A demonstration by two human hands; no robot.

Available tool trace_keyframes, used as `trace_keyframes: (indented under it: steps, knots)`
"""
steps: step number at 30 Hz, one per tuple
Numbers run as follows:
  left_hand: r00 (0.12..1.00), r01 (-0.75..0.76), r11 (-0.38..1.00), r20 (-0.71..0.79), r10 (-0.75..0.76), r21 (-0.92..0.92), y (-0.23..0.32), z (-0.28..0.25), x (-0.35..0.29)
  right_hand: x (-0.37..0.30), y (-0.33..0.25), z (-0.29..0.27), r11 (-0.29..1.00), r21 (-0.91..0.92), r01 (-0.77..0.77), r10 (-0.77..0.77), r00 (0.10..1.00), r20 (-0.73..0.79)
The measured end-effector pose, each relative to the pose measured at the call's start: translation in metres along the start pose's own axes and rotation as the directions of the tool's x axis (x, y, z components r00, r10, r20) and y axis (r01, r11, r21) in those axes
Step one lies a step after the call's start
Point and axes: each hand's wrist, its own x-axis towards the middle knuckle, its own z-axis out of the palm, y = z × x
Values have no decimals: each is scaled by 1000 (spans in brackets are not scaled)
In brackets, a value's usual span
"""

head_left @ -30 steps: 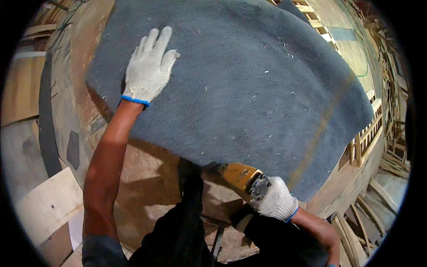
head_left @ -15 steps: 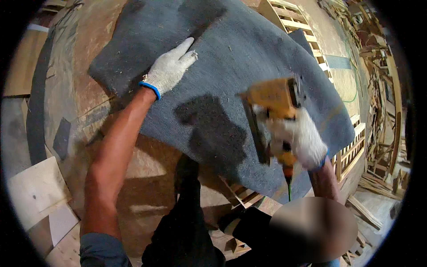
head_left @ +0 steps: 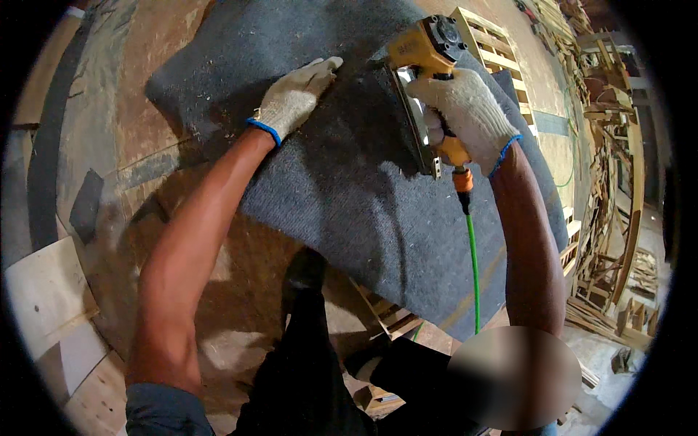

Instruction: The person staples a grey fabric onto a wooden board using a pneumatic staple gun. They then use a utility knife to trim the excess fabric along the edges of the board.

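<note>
A large dark grey felt-like sheet [head_left: 327, 192] lies spread over the middle of the view, with wood slats showing past its edges. My left hand [head_left: 297, 98], in a white knit glove with a blue cuff, rests palm down on its upper part, fingers stretched out. My right hand [head_left: 469, 112], gloved alike, is wrapped round the handle of a yellow and black air nail gun [head_left: 420, 51]. The gun's nose points up and left, close to the sheet; whether it touches is hidden. From an orange fitting at the handle's end runs a green air hose [head_left: 474, 269].
Slatted wooden frames [head_left: 502, 54] stick out beyond the sheet at the upper right. Loose plywood boards [head_left: 47, 291] lie at the lower left. Scrap wood strips [head_left: 607, 196] are heaped along the right side. My dark shoe [head_left: 305, 267] stands near the sheet's front edge.
My right hand has carried the nail gun up and away from me, toward the sheet's far part. The left hand has slid slightly right, its fingers closer together.
</note>
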Motion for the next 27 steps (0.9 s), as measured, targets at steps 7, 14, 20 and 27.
trace_keyframes:
  steps: [7,14,20,27]
  knots:
    - [991,-105,994,-88,105,3,-15,3,-1,-9,-25,13,997,-5,-71,71,996,63]
    - [890,-330,859,-176,421,391,-39,0,-5,-35,-50,49,985,98,-141,135,989,57]
    - [893,-319,896,-219,393,308,-43,5,2,-54,-69,70,981,-20,-193,194,966,170]
    - [832,-325,892,-354,427,313,-55,10,4,-65,-86,90,992,-59,-107,120,948,295]
